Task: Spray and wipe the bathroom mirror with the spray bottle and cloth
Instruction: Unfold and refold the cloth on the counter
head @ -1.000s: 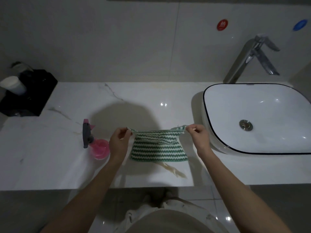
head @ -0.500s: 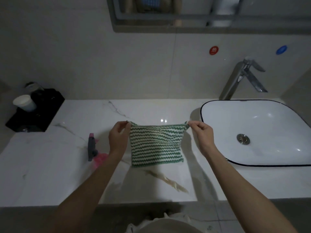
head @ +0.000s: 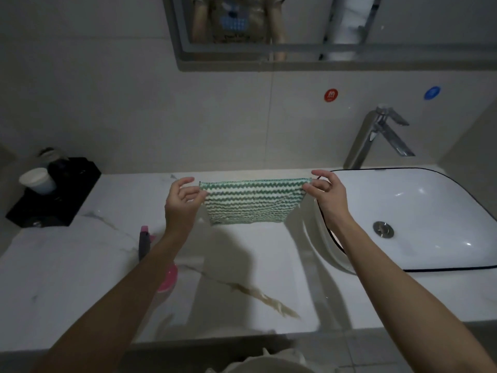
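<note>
Left hand (head: 180,203) and right hand (head: 326,193) pinch the cloth's (head: 252,201) top corners, stretched; spray bottle (head: 161,262) sits on the worktop (head: 67,278); mirror (head: 322,22) apparently unwiped.

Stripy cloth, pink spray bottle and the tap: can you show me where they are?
Stripy cloth (head: 251,201): head view, middle of the green and white stripes.
Pink spray bottle (head: 144,241): head view, its dark trigger head.
Tap (head: 361,141): head view, its upright shiny body.

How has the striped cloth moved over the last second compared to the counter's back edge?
Yes. The cloth, pinched by the left hand and right hand, has risen and gone toward the wall; its top now meets the counter's back edge.
</note>
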`<action>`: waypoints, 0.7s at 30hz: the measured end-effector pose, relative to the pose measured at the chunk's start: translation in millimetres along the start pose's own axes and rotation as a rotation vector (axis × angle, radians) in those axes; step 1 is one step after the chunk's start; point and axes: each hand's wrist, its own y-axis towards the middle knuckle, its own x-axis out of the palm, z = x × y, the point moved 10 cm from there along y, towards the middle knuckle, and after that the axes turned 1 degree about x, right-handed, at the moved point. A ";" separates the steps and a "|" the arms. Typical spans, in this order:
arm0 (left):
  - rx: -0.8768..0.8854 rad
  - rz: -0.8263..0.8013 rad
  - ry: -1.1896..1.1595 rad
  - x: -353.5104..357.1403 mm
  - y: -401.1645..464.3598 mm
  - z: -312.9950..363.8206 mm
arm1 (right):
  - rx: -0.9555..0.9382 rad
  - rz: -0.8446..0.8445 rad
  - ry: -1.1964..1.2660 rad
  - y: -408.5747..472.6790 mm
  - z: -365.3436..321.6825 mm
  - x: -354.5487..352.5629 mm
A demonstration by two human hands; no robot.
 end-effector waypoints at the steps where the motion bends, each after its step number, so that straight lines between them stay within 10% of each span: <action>1: -0.009 -0.018 0.027 0.7 -0.2 -4.0 | 0.003 -0.006 -0.013 -1.1 2.8 -0.3; 21: -0.086 -0.125 0.239 5.4 -17.4 -62.4 | 0.155 -0.083 -0.168 -13.9 68.9 -4.4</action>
